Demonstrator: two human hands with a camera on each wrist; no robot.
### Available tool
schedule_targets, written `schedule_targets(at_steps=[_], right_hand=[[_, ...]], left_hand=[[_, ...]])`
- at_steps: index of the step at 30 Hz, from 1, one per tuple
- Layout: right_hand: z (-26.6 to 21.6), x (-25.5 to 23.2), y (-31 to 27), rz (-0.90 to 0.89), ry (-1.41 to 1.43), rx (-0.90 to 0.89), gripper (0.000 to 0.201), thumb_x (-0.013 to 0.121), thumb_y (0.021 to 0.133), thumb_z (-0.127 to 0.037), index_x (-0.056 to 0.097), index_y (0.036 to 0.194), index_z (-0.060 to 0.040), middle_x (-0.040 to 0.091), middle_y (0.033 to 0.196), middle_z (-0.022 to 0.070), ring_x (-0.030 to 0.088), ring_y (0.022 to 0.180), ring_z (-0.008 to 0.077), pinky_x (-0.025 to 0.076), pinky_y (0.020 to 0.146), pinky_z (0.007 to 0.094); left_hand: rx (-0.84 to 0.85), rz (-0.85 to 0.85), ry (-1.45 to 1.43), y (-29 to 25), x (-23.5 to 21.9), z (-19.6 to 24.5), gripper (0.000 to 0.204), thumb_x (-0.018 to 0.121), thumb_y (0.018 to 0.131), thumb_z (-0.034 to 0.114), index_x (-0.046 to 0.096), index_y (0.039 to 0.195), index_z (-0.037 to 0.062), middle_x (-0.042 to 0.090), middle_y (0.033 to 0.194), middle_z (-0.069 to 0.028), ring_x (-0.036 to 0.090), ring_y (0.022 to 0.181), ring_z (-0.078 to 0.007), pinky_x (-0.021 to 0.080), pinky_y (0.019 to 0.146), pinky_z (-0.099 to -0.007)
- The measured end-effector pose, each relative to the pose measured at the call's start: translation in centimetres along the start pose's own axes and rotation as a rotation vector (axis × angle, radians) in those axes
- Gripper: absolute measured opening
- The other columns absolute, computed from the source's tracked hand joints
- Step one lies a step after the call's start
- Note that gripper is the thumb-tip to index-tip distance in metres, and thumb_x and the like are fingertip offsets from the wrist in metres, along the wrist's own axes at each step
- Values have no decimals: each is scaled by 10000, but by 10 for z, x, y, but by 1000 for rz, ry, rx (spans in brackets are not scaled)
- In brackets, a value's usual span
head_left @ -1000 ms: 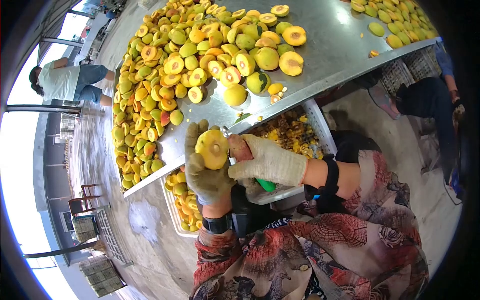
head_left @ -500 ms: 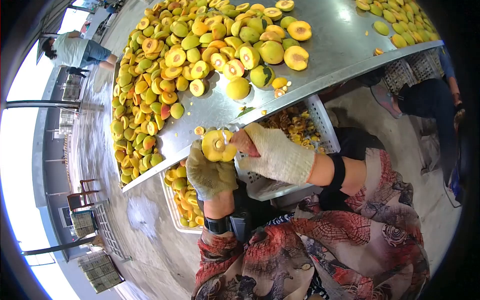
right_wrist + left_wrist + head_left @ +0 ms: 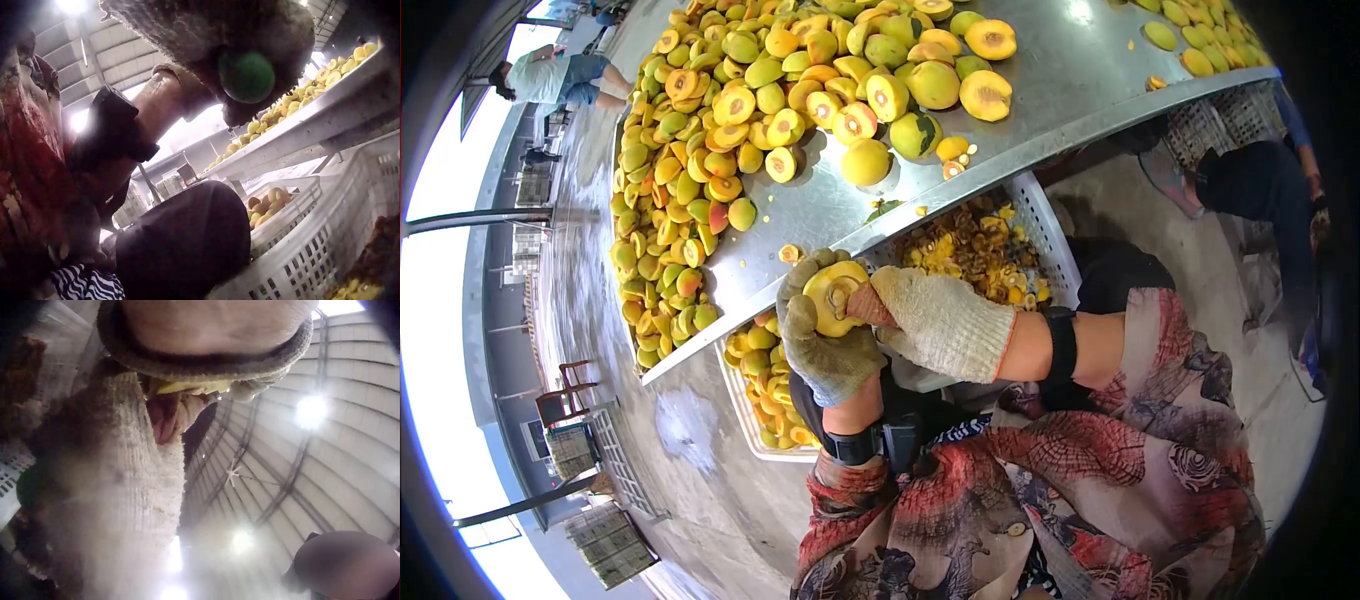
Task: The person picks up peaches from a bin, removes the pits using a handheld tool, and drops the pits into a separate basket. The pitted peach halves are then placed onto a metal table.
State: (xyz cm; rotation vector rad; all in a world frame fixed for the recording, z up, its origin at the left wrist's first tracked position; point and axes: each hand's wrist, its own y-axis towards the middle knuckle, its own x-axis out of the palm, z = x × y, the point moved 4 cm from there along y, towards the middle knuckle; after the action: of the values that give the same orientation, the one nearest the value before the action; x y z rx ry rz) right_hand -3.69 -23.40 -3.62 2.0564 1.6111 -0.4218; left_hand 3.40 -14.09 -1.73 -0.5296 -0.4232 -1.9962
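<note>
A halved yellow fruit (image 3: 824, 296) is held in the curled fingers of the gloved left hand (image 3: 832, 358), its cut face turned up, just off the metal table's near edge. From the right, the gloved right hand (image 3: 945, 322) has its fingertips against the middle of that cut face. A rounded green handle end (image 3: 247, 76) sticks out of the right hand's grip in the right wrist view; the tool's tip is hidden by fingers. In the left wrist view the right glove (image 3: 140, 487) is close to the left cuff, with a sliver of fruit (image 3: 195, 386) between.
Halved fruits (image 3: 730, 135) are heaped on the metal table (image 3: 1060, 75). Below its edge stand a white crate (image 3: 1045, 235) of brown and yellow scraps and a tray (image 3: 745, 420) of fruit halves. One person sits at right; another stands far left.
The right fingertips have moved from the fruit's edge onto its middle. The metal tip seen earlier is now covered. A small fruit piece lies on the table edge, absent one second ago.
</note>
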Motion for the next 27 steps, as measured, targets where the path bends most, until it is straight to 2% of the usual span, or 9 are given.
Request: schedule_targets(at_steps=[8, 13, 14, 15, 16, 17, 18, 20, 27], right_hand=[[-3, 2, 1, -51, 97, 3, 328, 435, 930, -336, 520, 956, -20, 599, 821, 233, 592, 811, 418, 479, 675, 478], [-3, 6, 0, -9, 158, -24, 389, 342, 959, -393, 521, 984, -48, 606, 799, 242, 595, 789, 418, 475, 660, 485], [-3, 5, 1, -23, 148, -24, 368, 343, 957, -375, 518, 1014, -57, 607, 807, 244, 597, 769, 421, 475, 658, 488], [0, 7, 1, 18, 215, -51, 353, 361, 951, -358, 521, 1023, -52, 600, 827, 252, 595, 792, 420, 471, 668, 499], [4, 11, 3, -28, 161, 6, 346, 389, 941, -347, 522, 1030, -40, 595, 857, 253, 585, 832, 425, 466, 693, 492], [-4, 1, 5, -92, 163, -36, 355, 403, 939, -352, 518, 1013, -24, 592, 863, 248, 574, 862, 427, 459, 717, 480], [8, 16, 8, -43, 220, -84, 366, 401, 942, -362, 518, 1000, -21, 590, 854, 247, 567, 857, 432, 454, 726, 468], [12, 24, 9, -57, 148, -113, 298, 483, 899, -279, 490, 1058, -27, 574, 835, 261, 570, 863, 420, 459, 712, 474], [-6, 8, 8, -99, 57, -95, 335, 562, 793, -210, 464, 1063, -36, 564, 830, 232, 588, 782, 424, 468, 670, 499]], left_hand=[[42, -43, 48, -4, 6, -3, 374, 552, 863, 307, 542, 1094, 13, 583, 1078, -166, 561, 1006, -294, 442, 926, -441], [86, 66, 361, -10, 8, 8, 402, 477, 890, 332, 525, 1122, 8, 585, 1014, -125, 550, 915, -203, 453, 821, -350], [121, 38, 302, -8, 5, 4, 405, 480, 887, 337, 523, 1118, 6, 589, 975, -115, 553, 876, -186, 458, 793, -331], [-50, -165, 63, -9, 6, 2, 394, 489, 886, 340, 533, 1092, 7, 590, 926, -103, 554, 836, -176, 461, 763, -311], [26, -43, 170, -6, 13, 4, 369, 466, 907, 276, 482, 1141, -8, 552, 761, -110, 474, 504, -155, 379, 418, -290], [55, -20, 265, -8, 25, 12, 353, 456, 909, 263, 493, 1122, -16, 560, 786, -100, 522, 593, -163, 439, 507, -286], [293, 49, 578, -5, 22, 12, 328, 449, 901, 245, 526, 1071, -25, 576, 818, -88, 554, 699, -167, 469, 617, -268], [103, 20, 370, -3, 13, 11, 347, 508, 861, 284, 531, 1036, -15, 585, 945, -122, 561, 866, -213, 462, 800, -320], [70, 56, 257, -3, 8, 11, 316, 549, 843, 250, 537, 1035, -1, 592, 953, -131, 574, 869, -233, 484, 800, -350]])
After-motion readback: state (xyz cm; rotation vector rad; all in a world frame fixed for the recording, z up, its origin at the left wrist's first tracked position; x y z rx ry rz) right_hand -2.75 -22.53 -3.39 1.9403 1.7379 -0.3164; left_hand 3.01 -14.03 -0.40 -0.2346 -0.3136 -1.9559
